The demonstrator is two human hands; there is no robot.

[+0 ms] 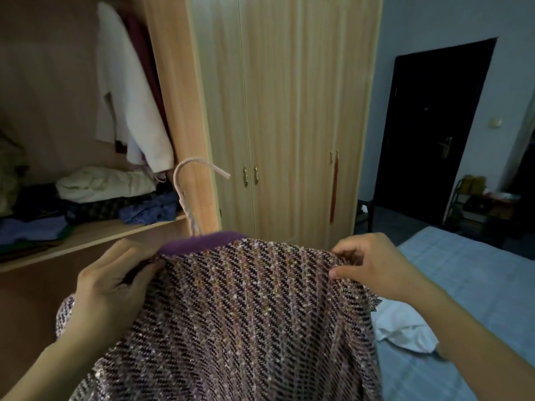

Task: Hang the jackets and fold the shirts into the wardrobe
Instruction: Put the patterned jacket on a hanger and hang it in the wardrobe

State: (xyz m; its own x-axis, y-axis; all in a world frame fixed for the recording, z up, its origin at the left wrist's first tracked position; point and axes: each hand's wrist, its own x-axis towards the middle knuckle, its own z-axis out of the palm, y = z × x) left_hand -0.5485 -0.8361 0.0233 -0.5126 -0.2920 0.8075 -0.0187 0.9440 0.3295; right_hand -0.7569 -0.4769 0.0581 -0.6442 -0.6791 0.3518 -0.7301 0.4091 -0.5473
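While the tweed jacket fills the lower centre of the frame, we see the left hand pinching its shoulder just beside the purple collar and the right hand pinching the opposite shoulder at centre right, both with fingers curled into the fabric. A pale hanger hook rises from the collar, and at lower right a white shirt lies on the blue bed. Farther off, in the upper left, the open wardrobe holds a hanging white coat above a shelf with folded clothes, with closed doors at top centre and a dark doorway at upper right.
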